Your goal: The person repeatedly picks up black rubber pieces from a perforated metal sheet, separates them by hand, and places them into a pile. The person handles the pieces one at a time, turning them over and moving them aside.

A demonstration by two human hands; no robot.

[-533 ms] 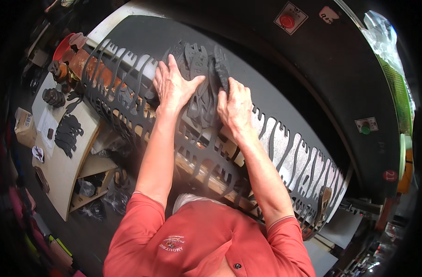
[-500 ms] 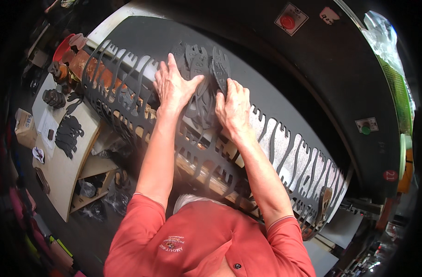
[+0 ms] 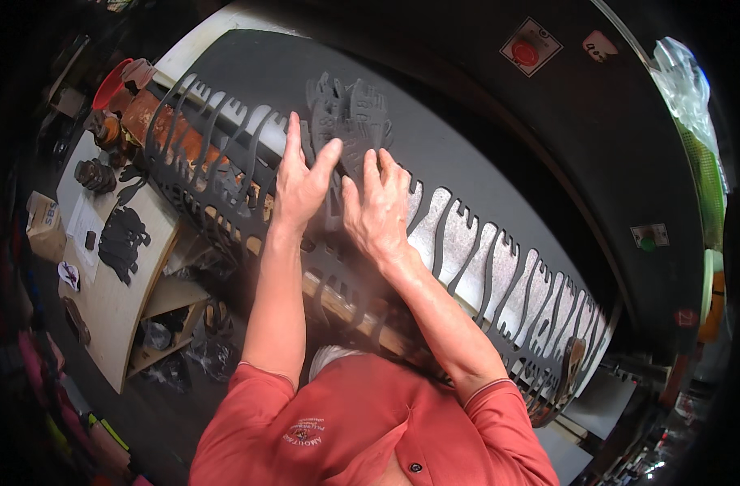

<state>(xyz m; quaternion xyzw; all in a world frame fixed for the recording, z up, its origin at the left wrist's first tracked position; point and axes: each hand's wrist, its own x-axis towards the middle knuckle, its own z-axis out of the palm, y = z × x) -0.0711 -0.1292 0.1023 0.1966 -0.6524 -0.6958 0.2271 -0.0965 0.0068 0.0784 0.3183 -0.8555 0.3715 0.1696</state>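
A pile of dark grey cut-out strips with notched ends [image 3: 350, 109] lies in front of my hands, at the edge of a black sheet [image 3: 459, 162]. My left hand [image 3: 300, 188] stands at the pile's left side, its thumb spread away from upright fingers. On the right, my right hand [image 3: 380, 212] rests its fingertips at the near end of the strips, fingers apart. Neither hand is wrapped round a strip. The near part of the pile is partly hidden behind both hands. A web of sheet with strip-shaped holes [image 3: 443, 235] hangs along the near side.
At left stands a wooden table [image 3: 155, 267] with a fan of dark strips [image 3: 124, 243], a small dark stack [image 3: 95, 176] and a cardboard box [image 3: 44, 227]. Beyond the sheet, a dark machine body carries a red button [image 3: 526, 53] and a green button [image 3: 647, 243].
My right hand has moved left and let go of the strip it gripped. The strips, apart before, now sit closer together in one pile. My left hand has turned more upright.
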